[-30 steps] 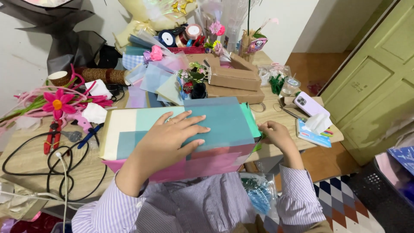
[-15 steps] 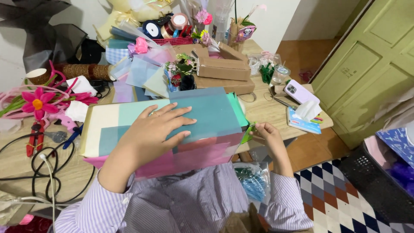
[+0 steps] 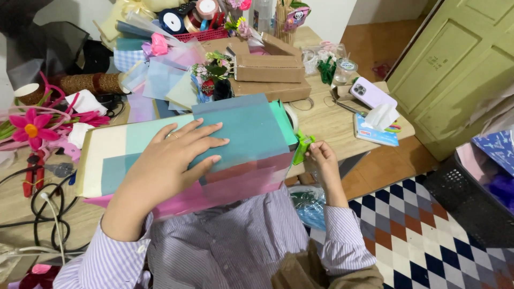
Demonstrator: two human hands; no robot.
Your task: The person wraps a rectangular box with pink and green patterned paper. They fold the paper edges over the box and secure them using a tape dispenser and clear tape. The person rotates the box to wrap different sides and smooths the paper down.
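My left hand [image 3: 174, 158] lies flat, fingers spread, on top of a stack of coloured paper sheets [image 3: 235, 134] in teal, cream and pink that overhangs the table's near edge. My right hand [image 3: 321, 160] is at the stack's right end, pinching a small green tape dispenser [image 3: 301, 147] beside the green sheet edge. Both sleeves are striped lilac.
Brown cardboard boxes [image 3: 270, 69] stand behind the stack. A lilac phone [image 3: 371, 93] and a tissue pack [image 3: 380, 126] lie at the table's right end. Pink artificial flowers [image 3: 32, 128], red pliers [image 3: 32, 171] and black cables [image 3: 43, 208] lie left. Ribbon spools [image 3: 174, 21] at the back.
The view has shifted down and left across the frames. My left hand stays on the stack; my right hand has stayed by the stack's right end at the green dispenser.
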